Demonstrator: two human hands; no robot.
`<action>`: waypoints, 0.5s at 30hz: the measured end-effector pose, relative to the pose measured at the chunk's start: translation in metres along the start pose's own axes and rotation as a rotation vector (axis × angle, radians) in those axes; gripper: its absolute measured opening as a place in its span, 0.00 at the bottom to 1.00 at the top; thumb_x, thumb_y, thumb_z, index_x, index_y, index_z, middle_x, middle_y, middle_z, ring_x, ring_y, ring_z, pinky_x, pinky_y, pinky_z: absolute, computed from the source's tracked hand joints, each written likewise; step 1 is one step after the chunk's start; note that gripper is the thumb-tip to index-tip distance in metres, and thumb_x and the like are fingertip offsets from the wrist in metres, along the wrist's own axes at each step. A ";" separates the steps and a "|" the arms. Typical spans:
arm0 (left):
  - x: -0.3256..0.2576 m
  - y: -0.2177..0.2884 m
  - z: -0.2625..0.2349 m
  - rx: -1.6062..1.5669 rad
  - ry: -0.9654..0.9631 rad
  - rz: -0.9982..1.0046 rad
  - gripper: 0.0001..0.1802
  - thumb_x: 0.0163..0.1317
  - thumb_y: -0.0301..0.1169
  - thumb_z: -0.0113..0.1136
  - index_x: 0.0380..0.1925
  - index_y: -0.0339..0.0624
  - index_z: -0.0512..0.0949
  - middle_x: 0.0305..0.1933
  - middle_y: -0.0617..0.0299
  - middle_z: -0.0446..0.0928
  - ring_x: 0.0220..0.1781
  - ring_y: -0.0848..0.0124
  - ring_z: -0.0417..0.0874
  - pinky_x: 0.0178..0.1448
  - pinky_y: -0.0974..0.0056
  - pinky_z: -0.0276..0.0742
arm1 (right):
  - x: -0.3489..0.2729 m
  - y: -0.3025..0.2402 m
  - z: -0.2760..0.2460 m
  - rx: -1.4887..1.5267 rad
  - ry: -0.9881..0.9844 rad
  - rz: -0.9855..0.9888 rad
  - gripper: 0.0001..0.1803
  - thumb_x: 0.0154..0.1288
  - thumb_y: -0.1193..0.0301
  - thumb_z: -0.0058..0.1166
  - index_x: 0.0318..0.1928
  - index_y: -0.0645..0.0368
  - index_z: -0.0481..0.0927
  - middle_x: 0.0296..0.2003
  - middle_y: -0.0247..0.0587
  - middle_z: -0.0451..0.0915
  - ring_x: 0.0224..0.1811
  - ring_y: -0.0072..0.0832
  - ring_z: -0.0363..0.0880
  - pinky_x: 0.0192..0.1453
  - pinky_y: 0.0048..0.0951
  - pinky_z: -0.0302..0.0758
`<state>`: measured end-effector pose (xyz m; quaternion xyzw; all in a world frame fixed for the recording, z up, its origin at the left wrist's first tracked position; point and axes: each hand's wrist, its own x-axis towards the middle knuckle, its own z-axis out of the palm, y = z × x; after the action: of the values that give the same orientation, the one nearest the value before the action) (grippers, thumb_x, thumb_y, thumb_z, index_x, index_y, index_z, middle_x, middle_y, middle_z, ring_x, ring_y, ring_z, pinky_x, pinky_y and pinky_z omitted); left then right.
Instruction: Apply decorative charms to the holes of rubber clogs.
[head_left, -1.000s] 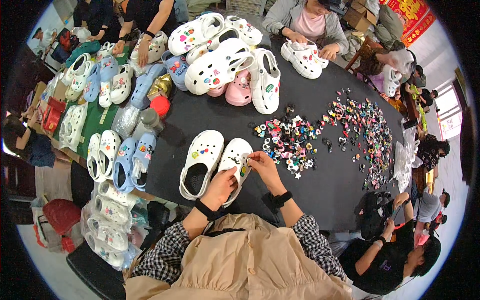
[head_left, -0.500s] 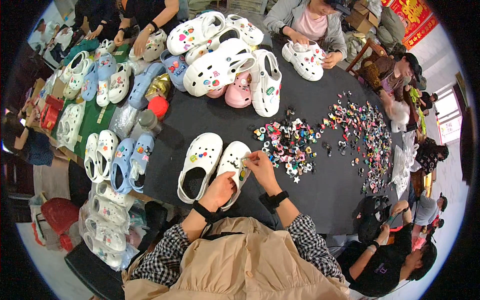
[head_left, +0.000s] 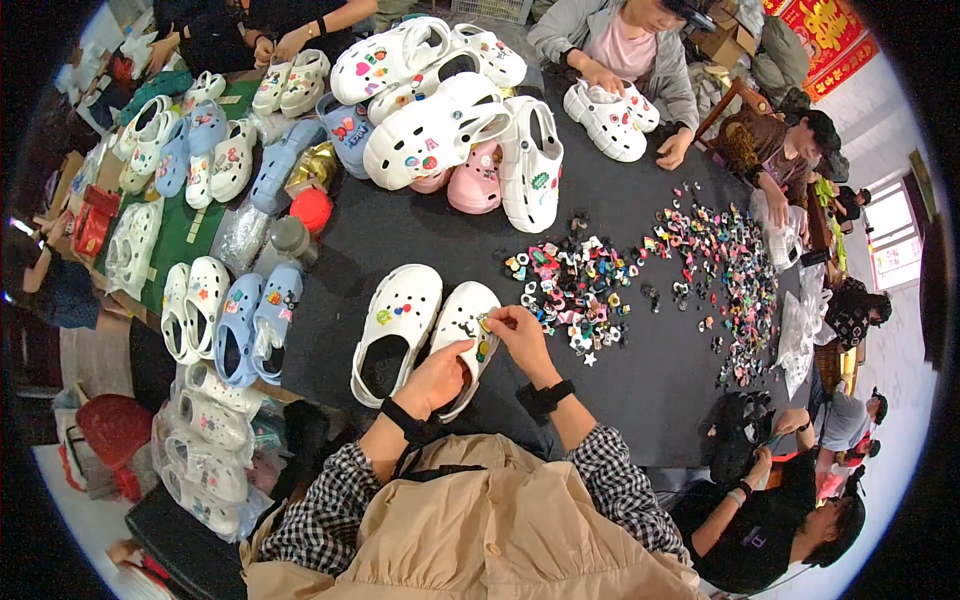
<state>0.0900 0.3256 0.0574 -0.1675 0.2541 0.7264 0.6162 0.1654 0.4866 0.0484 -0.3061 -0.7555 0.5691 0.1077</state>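
A pair of white clogs lies on the black table in front of me. My left hand (head_left: 438, 380) grips the right-hand clog (head_left: 466, 298) near its heel opening, fingers curled around its side. At that clog's upper, my right hand (head_left: 522, 338) pinches a small shoe charm, mostly hidden by the fingertips. Charms dot this clog, among them a black face-like one and a yellow-green one. The left-hand clog (head_left: 407, 297) stands untouched beside it, with a few coloured charms on its upper.
Loose charms (head_left: 585, 300) lie in a heap to the right, with a larger spread (head_left: 740, 290) beyond. White and pink clogs (head_left: 430, 140) are piled at the back. More pairs (head_left: 195, 310) and a red-lidded jar (head_left: 313, 210) stand left. Co-workers sit around the table.
My hands stay at the same clog, with only slight shifts. Across the table, a co-worker's hand has come off a white clog; at back left, hands have drawn away from a pair.
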 end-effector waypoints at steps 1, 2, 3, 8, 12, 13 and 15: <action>-0.001 0.000 0.003 0.018 0.029 0.011 0.15 0.64 0.26 0.53 0.51 0.39 0.72 0.50 0.62 0.76 0.51 0.69 0.76 0.57 0.65 0.71 | -0.002 0.000 0.001 0.016 0.018 0.001 0.12 0.57 0.70 0.63 0.36 0.66 0.80 0.27 0.36 0.79 0.28 0.20 0.75 0.33 0.23 0.72; 0.001 -0.001 0.002 0.015 0.029 0.012 0.15 0.64 0.26 0.53 0.51 0.39 0.72 0.50 0.62 0.76 0.51 0.69 0.76 0.57 0.65 0.71 | -0.003 0.000 0.001 0.014 0.015 0.002 0.12 0.57 0.70 0.63 0.36 0.66 0.80 0.27 0.36 0.79 0.28 0.20 0.75 0.33 0.23 0.72; 0.002 -0.001 0.002 0.023 0.021 0.032 0.15 0.64 0.26 0.53 0.51 0.38 0.72 0.51 0.62 0.76 0.51 0.69 0.76 0.57 0.65 0.71 | -0.004 0.001 0.002 0.045 0.020 -0.031 0.12 0.57 0.70 0.62 0.36 0.66 0.79 0.28 0.36 0.79 0.28 0.20 0.75 0.33 0.23 0.73; 0.004 -0.004 0.009 0.016 0.036 0.064 0.16 0.64 0.27 0.53 0.52 0.38 0.71 0.51 0.61 0.76 0.52 0.69 0.76 0.58 0.65 0.70 | 0.001 0.004 -0.008 0.077 -0.037 -0.081 0.11 0.58 0.71 0.62 0.37 0.67 0.80 0.29 0.38 0.79 0.30 0.21 0.76 0.35 0.24 0.74; 0.007 -0.003 0.006 -0.032 0.053 0.049 0.18 0.64 0.26 0.50 0.54 0.38 0.69 0.52 0.60 0.75 0.53 0.69 0.76 0.60 0.64 0.70 | 0.011 -0.011 -0.016 -0.085 -0.138 0.018 0.13 0.54 0.69 0.63 0.35 0.68 0.81 0.30 0.41 0.81 0.31 0.24 0.78 0.37 0.26 0.75; 0.007 -0.003 0.005 -0.041 0.067 0.037 0.19 0.63 0.25 0.49 0.55 0.39 0.68 0.53 0.60 0.75 0.53 0.68 0.76 0.60 0.63 0.69 | 0.013 -0.016 -0.018 -0.140 -0.175 0.102 0.14 0.53 0.68 0.63 0.34 0.68 0.82 0.30 0.43 0.82 0.31 0.25 0.79 0.37 0.27 0.75; 0.008 -0.002 0.005 -0.034 0.039 0.036 0.19 0.63 0.25 0.49 0.55 0.39 0.68 0.53 0.60 0.75 0.53 0.68 0.76 0.60 0.63 0.69 | 0.017 -0.026 -0.023 -0.140 -0.216 0.126 0.14 0.52 0.67 0.63 0.33 0.67 0.82 0.28 0.43 0.82 0.30 0.26 0.79 0.36 0.27 0.75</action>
<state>0.0911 0.3351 0.0561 -0.1872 0.2566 0.7381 0.5953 0.1551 0.5104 0.0773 -0.2967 -0.7799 0.5502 -0.0317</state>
